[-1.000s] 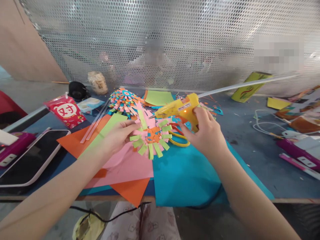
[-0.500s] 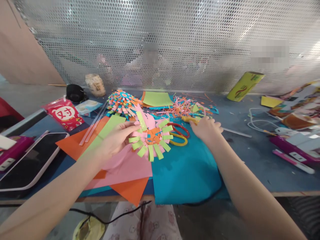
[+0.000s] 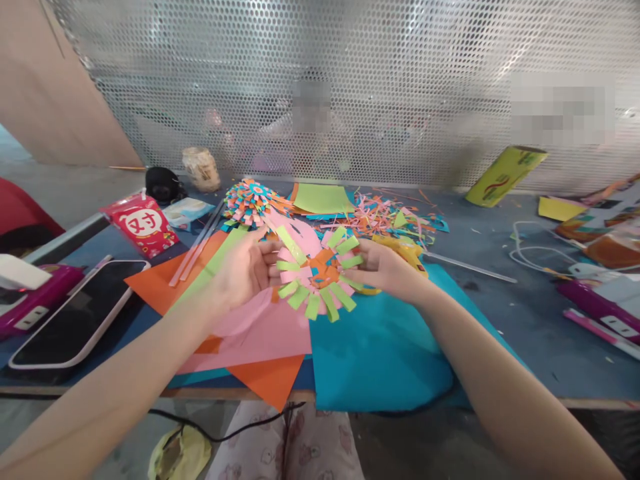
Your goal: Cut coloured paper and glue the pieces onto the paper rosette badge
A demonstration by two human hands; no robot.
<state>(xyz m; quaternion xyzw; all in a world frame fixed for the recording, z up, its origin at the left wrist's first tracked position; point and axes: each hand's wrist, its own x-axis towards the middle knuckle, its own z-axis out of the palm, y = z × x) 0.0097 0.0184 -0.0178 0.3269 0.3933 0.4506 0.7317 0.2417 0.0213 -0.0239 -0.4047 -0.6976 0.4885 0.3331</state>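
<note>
A paper flower (image 3: 323,273) is gripped by left hand (image 3: 250,267) and right hand (image 3: 390,268) inside the table (image 3: 545,350) edge; gentle adjusting seems needed.

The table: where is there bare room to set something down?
Mostly bare, save small specks: between the blue sheet and the pink pen at right; also between the glue stick and the yellow-green tube. Crowded: the middle, with the paper flower, glue gun and scraps.

The paper flower (image 3: 321,273) is pink and green around orange and blue. Pale trousers (image 3: 320,443) carry printed figures.
</note>
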